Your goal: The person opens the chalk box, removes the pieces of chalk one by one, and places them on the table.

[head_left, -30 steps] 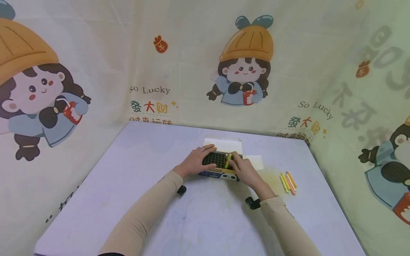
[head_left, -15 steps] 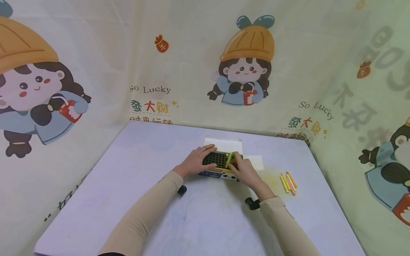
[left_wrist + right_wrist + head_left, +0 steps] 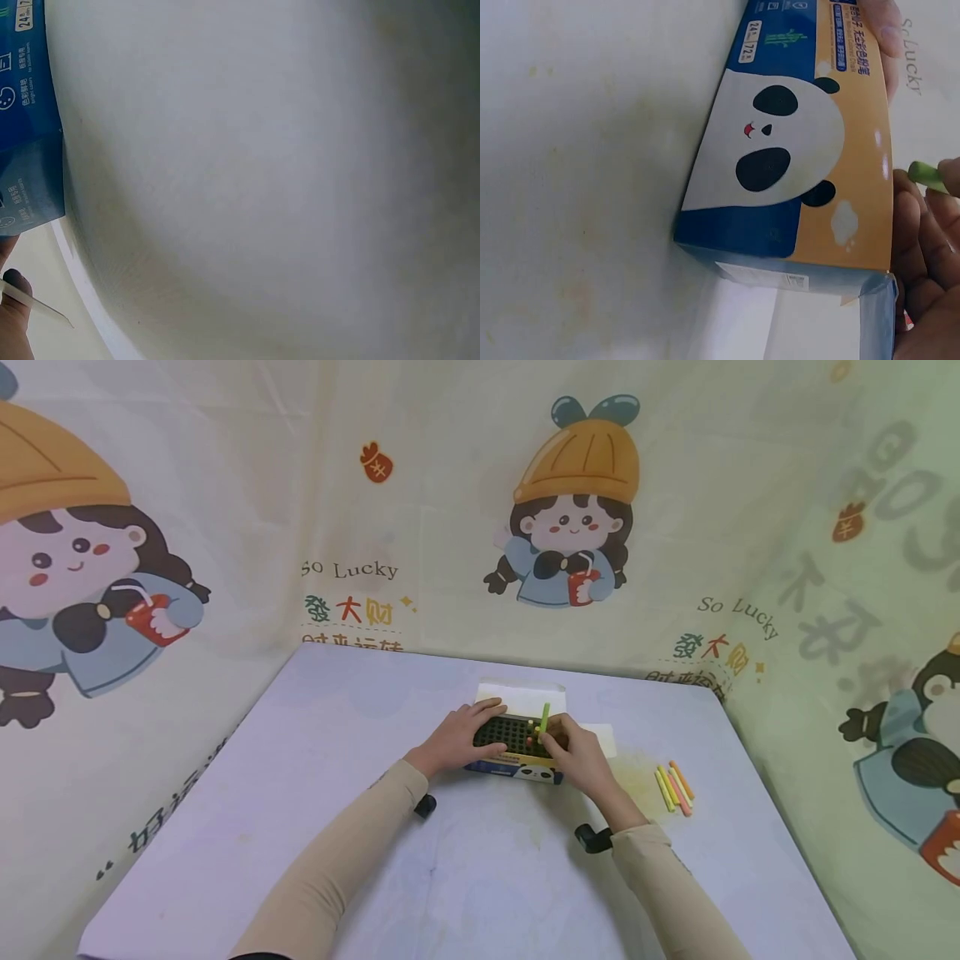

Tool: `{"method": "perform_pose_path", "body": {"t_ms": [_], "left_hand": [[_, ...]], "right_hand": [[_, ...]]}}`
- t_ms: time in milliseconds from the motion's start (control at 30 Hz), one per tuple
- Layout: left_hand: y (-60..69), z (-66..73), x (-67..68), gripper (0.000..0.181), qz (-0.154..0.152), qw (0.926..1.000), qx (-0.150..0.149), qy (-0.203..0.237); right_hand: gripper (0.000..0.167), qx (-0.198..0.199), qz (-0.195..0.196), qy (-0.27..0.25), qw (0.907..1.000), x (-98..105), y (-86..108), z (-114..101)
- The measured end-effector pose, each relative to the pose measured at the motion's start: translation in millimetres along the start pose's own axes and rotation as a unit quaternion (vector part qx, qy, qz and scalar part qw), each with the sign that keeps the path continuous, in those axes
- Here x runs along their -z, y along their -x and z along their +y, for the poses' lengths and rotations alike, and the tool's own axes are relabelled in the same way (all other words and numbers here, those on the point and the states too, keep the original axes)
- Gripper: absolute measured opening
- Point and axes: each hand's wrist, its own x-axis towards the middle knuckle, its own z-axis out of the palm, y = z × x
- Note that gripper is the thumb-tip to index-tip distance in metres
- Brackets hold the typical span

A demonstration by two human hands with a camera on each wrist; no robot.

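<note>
A blue and yellow chalk box [image 3: 510, 769] with a panda on its front stands at the table's middle, lid flap raised behind. Inside it lies a black tray with rows of holes [image 3: 504, 732]; a few chalk tips stand in its right part. My left hand [image 3: 454, 737] grips the box's left end, thumb at the near edge and fingers at the far edge. My right hand [image 3: 582, 762] pinches a green chalk stick [image 3: 545, 717] almost upright above the tray's right part. In the right wrist view the green chalk [image 3: 926, 174] shows beyond the box [image 3: 855, 187], its far end hidden by fingers.
Several loose yellow, orange and pink chalk sticks [image 3: 677, 788] lie on the table to the right. A white side flap [image 3: 603, 739] sticks out beyond the box's right end. Black devices [image 3: 592, 837] sit under both wrists. Printed cloth walls [image 3: 450, 527] enclose the table.
The green chalk has gone from leaning low over the tray to nearly upright and higher, a little to the right. My left hand and the box have stayed in place.
</note>
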Motion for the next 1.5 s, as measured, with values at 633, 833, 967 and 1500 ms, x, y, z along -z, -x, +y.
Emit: {"method": "perform_pose_path", "body": {"t_ms": [633,833,967,1500], "left_hand": [[1.7,-1.0,1.3,0.08,-0.005,0.9999,0.001,0.012],[1.1,-1.0,1.1,0.08,-0.003,0.9999,0.0,0.016],[0.8,-2.1,0.5,0.08,-0.001,0.9998,-0.005,0.017],[1.3,-3.5,0.2,0.083,0.007,0.9996,-0.012,0.025]], "right_hand": [[0.026,-0.089,0.076,0.026,0.9928,16,2.9,16],[0.026,-0.105,0.081,0.017,0.991,18,3.4,20],[0.026,-0.117,0.084,0.017,0.9894,20,3.5,23],[0.031,-0.134,0.088,0.016,0.9869,32,12.6,39]]}}
